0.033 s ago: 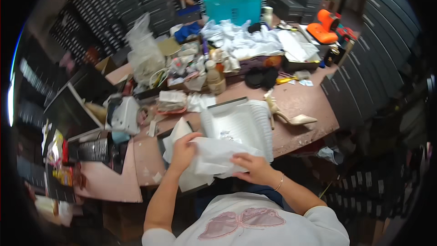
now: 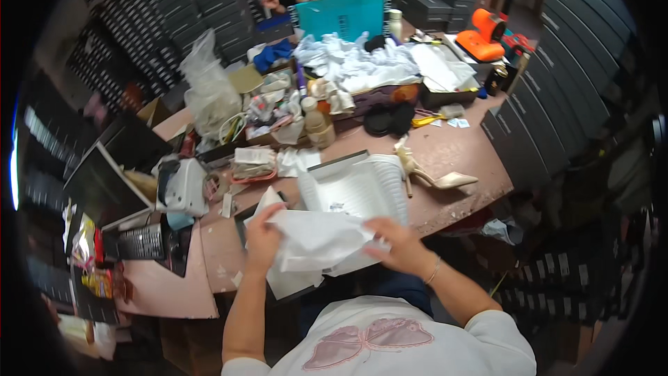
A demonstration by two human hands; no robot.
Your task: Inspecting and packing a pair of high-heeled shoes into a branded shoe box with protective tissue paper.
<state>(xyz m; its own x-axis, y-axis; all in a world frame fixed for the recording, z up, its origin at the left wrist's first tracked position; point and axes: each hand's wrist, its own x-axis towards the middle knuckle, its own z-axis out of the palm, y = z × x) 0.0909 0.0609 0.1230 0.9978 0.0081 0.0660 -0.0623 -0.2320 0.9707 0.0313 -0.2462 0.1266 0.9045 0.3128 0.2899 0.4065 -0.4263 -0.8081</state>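
A thin white sheet (image 2: 316,240), like tissue paper, is stretched between my hands over the near part of an open dark box. My left hand (image 2: 264,238) grips its left side, thumb uppermost. At its right edge, my right hand (image 2: 402,245) pinches the paper; these fingers are slightly blurred. Beyond the sheet, the open box (image 2: 356,156) has a white paper lining (image 2: 348,188), with ribbed white padding (image 2: 388,184) along its right side. A pale beige high-heeled shoe (image 2: 445,179) lies on the table to the right of the padding.
The pink table (image 2: 463,150) carries a brown bottle (image 2: 318,124), a heap of crumpled white paper (image 2: 358,59) and an orange device (image 2: 481,36). At left are a white machine (image 2: 182,186) and a keyboard (image 2: 141,242). Dark boxes (image 2: 557,104) are stacked at right.
My right hand has shifted from the sheet's front to its right edge, and the sheet is spread flatter. The whole view has shifted slightly; the shoe and box stay in place.
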